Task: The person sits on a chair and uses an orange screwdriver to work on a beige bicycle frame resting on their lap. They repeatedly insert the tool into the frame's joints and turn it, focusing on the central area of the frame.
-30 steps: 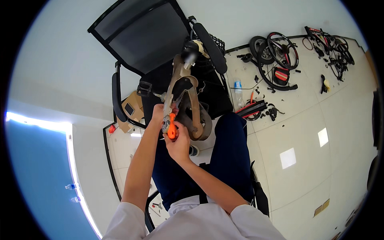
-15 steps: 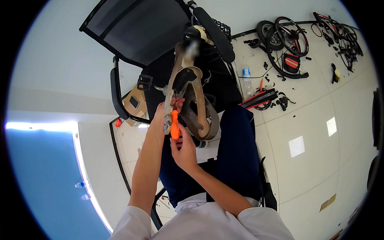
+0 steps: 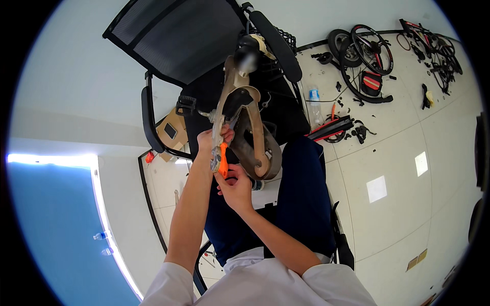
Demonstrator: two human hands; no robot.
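A worn brown-grey bicycle frame (image 3: 220, 109) with a curved guard-like part (image 3: 263, 163) rests on the black chair in front of me, its lower end towards my knees. My left hand (image 3: 217, 136) is closed around the frame's left tube, the fingertips showing on the inner side. Just below it, an orange-handled screwdriver (image 3: 223, 160) lies along that tube; its tip is hidden by the frame and fingers. With bent fingers, my right hand (image 3: 235, 186) pinches the handle's lower end. A black pedal (image 3: 186, 105) sticks out to the left of the frame.
The chair's armrests (image 3: 274, 43) flank the frame. To the right, on the tiled floor, lie bicycle wheels (image 3: 375, 48), a water bottle (image 3: 315, 104), a red-and-black bag (image 3: 371, 83) and scattered small parts. At the left, a cardboard box (image 3: 171, 127) carries a phone-like dark object.
The orange handle has shifted and turned slightly, its lower end now more covered by my right fingers. My right hand has changed its finger position on it; the left keeps its place.
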